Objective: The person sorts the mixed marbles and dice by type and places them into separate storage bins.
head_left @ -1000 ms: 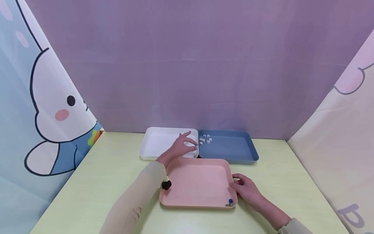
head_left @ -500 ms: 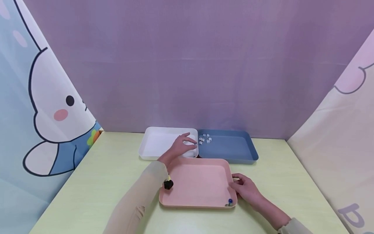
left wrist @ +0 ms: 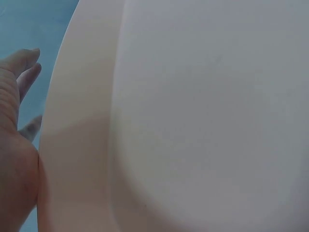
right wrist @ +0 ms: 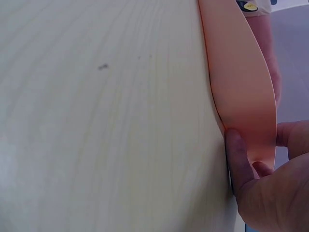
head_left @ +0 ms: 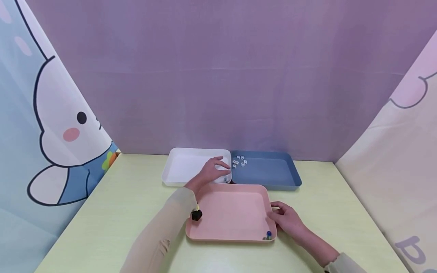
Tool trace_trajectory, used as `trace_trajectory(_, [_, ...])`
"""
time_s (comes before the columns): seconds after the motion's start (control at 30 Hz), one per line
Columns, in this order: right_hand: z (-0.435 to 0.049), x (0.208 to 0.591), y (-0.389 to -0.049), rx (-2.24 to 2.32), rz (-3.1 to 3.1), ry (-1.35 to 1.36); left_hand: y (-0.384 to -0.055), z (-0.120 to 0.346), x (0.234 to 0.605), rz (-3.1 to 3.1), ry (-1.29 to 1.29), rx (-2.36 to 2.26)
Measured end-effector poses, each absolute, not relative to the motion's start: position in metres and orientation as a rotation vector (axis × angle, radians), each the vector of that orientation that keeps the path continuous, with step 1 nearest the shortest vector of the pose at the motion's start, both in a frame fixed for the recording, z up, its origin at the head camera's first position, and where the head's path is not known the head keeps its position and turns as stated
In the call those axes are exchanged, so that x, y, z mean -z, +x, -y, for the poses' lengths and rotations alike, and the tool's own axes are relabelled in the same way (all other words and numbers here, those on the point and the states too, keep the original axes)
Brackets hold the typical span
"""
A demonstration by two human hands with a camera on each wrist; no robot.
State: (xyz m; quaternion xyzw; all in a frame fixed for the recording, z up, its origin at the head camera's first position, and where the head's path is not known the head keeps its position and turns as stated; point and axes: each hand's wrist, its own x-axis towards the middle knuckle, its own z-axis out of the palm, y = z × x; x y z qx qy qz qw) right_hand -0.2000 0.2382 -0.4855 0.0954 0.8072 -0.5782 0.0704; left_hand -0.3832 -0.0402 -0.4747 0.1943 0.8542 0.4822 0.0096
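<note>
My left hand hovers over the right end of the white tray. Its fingers are loosely spread, with a gap at the thumb, and nothing shows between them. Below the thumb, a small clear, bluish marble lies in that tray's near right corner. In the left wrist view, the relaxed fingers show beside a pale tray wall. My right hand grips the right rim of the pink tray, fingers and thumb on either side of its wall. A few marbles, one dark blue, sit in its near right corner.
A blue tray stands right of the white one, with several small white cubes with dark marks at its left end. Both trays stand behind the pink one on the pale yellow table. A purple curtain hangs behind.
The left thumb and forefinger, pinched near together a second ago, have parted, and a marble now shows in the white tray beneath them. The right hand stays on the pink rim.
</note>
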Motion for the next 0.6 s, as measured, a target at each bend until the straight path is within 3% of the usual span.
trace_trajectory(0.33, [-0.239,0.486,-0.201,1.740,-2.426,0.283,-0.385,0.038,0.468,-2.682,0.718,-1.442])
trace_trajectory(0.6, [-0.240,0.486,-0.199,1.742,-2.414,0.287,-0.361,0.016,0.450,-2.540,1.155,-1.224])
